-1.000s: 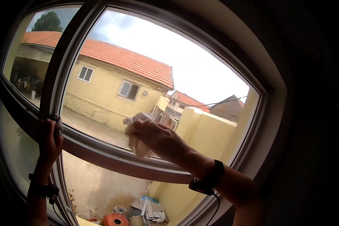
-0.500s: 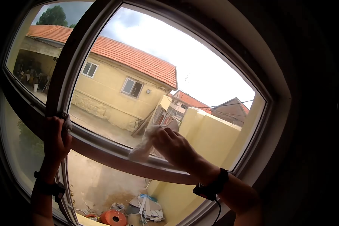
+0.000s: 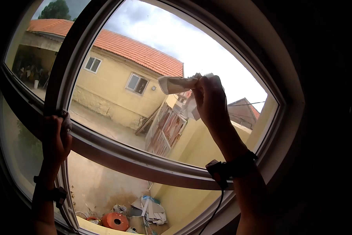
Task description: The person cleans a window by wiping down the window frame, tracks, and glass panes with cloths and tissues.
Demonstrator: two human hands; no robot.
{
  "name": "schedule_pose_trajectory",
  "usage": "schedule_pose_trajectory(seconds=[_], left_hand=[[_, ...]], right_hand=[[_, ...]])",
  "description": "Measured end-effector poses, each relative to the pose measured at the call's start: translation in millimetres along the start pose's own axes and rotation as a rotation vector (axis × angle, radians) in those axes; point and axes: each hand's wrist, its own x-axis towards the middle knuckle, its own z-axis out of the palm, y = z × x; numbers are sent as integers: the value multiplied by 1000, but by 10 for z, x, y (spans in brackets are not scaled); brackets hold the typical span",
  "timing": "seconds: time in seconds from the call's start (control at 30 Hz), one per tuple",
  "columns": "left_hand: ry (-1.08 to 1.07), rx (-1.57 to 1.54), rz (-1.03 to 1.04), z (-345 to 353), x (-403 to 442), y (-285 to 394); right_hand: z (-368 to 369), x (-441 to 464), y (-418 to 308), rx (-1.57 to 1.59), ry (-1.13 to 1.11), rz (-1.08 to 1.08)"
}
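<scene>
My right hand [image 3: 212, 96] is closed on a thin whitish cloth [image 3: 176, 85], raised in front of the large window pane [image 3: 117, 117]. Part of the cloth sticks out to the left of my fingers, and another part hangs below them. At the left, my left hand [image 3: 57, 137] is closed round a greyish crumpled cloth [image 3: 67, 123], against the upright bar of the window frame [image 3: 68, 58]. Both wrists wear a black strap with a small device.
The thick lower rail [image 3: 136, 160] crosses below the large pane. Through the glass show a yellow house [image 3: 113, 78] with an orange roof, a rusty gate [image 3: 166, 131] and a yellow wall. Below lie an orange round object [image 3: 117, 221] and stacked boards [image 3: 154, 211].
My right hand has gone up and to the right from the pane's lower edge, carrying the whitish cloth. My left hand stays at the upright bar. The view has shifted slightly.
</scene>
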Motion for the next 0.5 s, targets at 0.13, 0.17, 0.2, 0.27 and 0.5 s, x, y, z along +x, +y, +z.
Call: schedule_pose_trajectory(seconds=[0.13, 0.17, 0.2, 0.27, 0.5], left_hand=[[36, -12, -36, -22, 42, 85], [18, -28, -46, -26, 46, 86], [-2, -42, -56, -34, 39, 77], [0, -43, -39, -43, 46, 56], [44, 3, -20, -58, 66, 118]], right_hand=[[78, -247, -182, 33, -38, 15], [136, -452, -357, 84, -103, -36], [185, -600, -494, 72, -165, -87], [144, -590, -514, 137, -244, -99], [19, 43, 95, -110, 122, -26]])
